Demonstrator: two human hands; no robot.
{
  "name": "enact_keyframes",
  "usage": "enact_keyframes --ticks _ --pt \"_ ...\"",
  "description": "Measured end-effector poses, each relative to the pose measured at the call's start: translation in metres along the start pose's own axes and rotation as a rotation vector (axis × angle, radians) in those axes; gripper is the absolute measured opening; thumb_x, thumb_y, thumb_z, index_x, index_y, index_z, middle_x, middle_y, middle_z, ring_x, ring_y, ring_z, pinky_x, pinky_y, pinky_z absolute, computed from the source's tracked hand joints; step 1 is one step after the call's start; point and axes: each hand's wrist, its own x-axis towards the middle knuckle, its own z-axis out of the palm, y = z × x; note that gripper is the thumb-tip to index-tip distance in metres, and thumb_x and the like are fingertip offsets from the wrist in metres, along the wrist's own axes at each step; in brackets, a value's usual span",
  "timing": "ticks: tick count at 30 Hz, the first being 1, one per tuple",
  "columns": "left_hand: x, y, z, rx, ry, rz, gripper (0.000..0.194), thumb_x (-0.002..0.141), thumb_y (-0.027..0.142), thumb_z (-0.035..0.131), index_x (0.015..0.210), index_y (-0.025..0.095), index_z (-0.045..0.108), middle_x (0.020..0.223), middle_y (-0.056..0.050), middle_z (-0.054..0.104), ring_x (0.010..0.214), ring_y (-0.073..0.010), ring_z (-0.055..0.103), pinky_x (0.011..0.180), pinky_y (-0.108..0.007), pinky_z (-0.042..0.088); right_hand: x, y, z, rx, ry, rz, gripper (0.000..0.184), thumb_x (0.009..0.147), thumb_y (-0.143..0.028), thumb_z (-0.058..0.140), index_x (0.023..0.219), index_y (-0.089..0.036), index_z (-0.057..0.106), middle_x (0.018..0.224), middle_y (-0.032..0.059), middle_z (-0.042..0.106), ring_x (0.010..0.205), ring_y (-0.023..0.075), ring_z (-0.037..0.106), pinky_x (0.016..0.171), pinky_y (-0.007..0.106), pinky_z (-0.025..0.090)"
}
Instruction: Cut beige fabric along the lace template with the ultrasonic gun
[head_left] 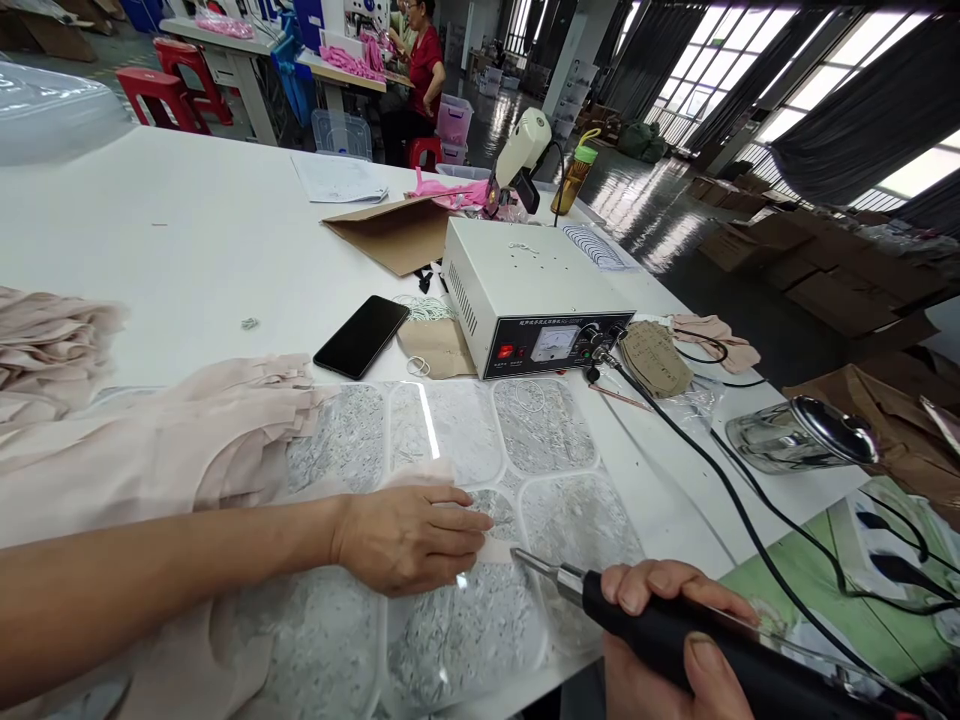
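My left hand lies with its fingers stretched out on pale pink fabric, pressing it against a clear mat with a grey stone pattern. A narrow end of that fabric shows beyond the fingertips. My right hand is wrapped around a black corded handpiece with a slim metal tip. The tip meets the fabric end just right of my left fingers; whether it presses down I cannot tell. More pale pink fabric pieces are layered under and beside my left forearm.
Behind the mat stand a metal control box with a gauge and cable, and a black phone. A shiny metal canister lies on the right. Cardboard and a bottle are farther back. A person in red sits at a sewing machine.
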Motion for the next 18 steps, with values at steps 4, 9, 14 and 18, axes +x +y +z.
enact_keyframes --ticks 4,9,14,18 --pt "0.001 0.001 -0.001 0.000 -0.004 -0.002 0.025 0.096 0.013 0.047 0.091 0.010 0.071 0.106 -0.013 0.071 0.115 -0.0247 0.060 0.098 -0.037 0.048 0.000 0.000 0.000 0.004 0.005 0.001 0.010 0.068 -0.025 0.055 0.076 -0.021 0.058 0.070 -0.0008 0.048 0.050 0.0133 0.049 0.044 0.033 0.045" --pt "0.002 0.001 -0.001 0.010 0.028 -0.004 0.026 0.095 0.012 0.048 0.088 0.013 0.072 0.104 -0.012 0.072 0.113 -0.0227 0.061 0.097 -0.035 0.049 -0.003 0.000 0.004 0.042 -0.061 -0.003 0.011 0.070 -0.025 0.055 0.080 -0.020 0.058 0.071 -0.0011 0.050 0.050 0.0126 0.050 0.044 0.032 0.046" --pt "0.003 0.001 -0.002 -0.001 0.024 -0.004 0.023 0.094 0.012 0.049 0.088 0.013 0.072 0.105 -0.012 0.072 0.113 -0.0230 0.061 0.098 -0.035 0.049 -0.005 0.002 0.012 0.060 -0.126 -0.012 0.010 0.075 -0.024 0.057 0.084 -0.020 0.056 0.074 -0.0024 0.051 0.055 0.0116 0.052 0.049 0.030 0.049" --pt "0.002 0.000 -0.002 -0.006 0.011 -0.001 0.021 0.094 0.013 0.051 0.090 0.013 0.071 0.106 -0.013 0.071 0.114 -0.0240 0.061 0.099 -0.035 0.047 -0.005 0.004 0.016 0.085 -0.158 -0.011 0.008 0.078 -0.023 0.057 0.086 -0.020 0.056 0.076 -0.0026 0.053 0.057 0.0108 0.054 0.053 0.029 0.050"
